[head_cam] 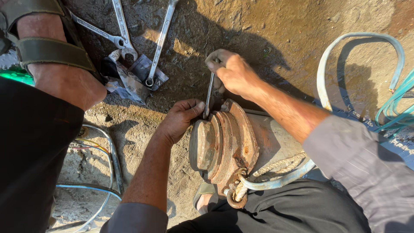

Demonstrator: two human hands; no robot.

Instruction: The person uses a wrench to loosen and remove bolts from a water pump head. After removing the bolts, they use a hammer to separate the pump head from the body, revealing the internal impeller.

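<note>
A rusty flanged end of a cylindrical metal pump body (224,142) lies on the dirt ground between my knees. My right hand (230,73) grips the top of a slim steel wrench (209,96) that stands on the flange's upper edge. My left hand (179,118) rests against the flange and pinches the wrench's lower end at a bolt. A rope and a pale hose (276,181) are tied to a ring at the flange's bottom.
Several spanners (125,41) lie on a crumpled wrapper (129,77) at the top. Another person's sandalled foot and leg (56,64) stand at the left. Coloured wires (92,146) run at lower left, and pale hoses (388,99) loop at right.
</note>
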